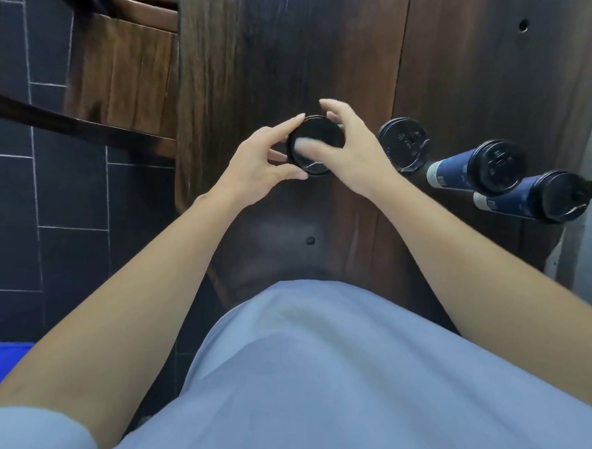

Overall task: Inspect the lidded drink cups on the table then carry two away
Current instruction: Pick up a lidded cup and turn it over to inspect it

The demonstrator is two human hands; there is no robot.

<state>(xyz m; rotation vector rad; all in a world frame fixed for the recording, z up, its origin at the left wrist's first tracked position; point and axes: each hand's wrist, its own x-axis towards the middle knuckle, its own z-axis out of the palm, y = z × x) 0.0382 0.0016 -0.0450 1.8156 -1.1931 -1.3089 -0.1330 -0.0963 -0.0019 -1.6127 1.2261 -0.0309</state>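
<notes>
The person wears a light blue-grey short-sleeved top (330, 377) of plain, smooth cloth with no print, buttons or seams to be seen; it fills the lower middle of the view as a broad rounded front with soft folds. One short sleeve (35, 444) of the same cloth shows at the lower left corner, ending in a rounded hem above the elbow. Both forearms are bare from there down. The left hand (253, 164) and the right hand (356, 149) are bare too, with no rings, watch, bracelet or gloves, and the nails are short and unpainted.
</notes>
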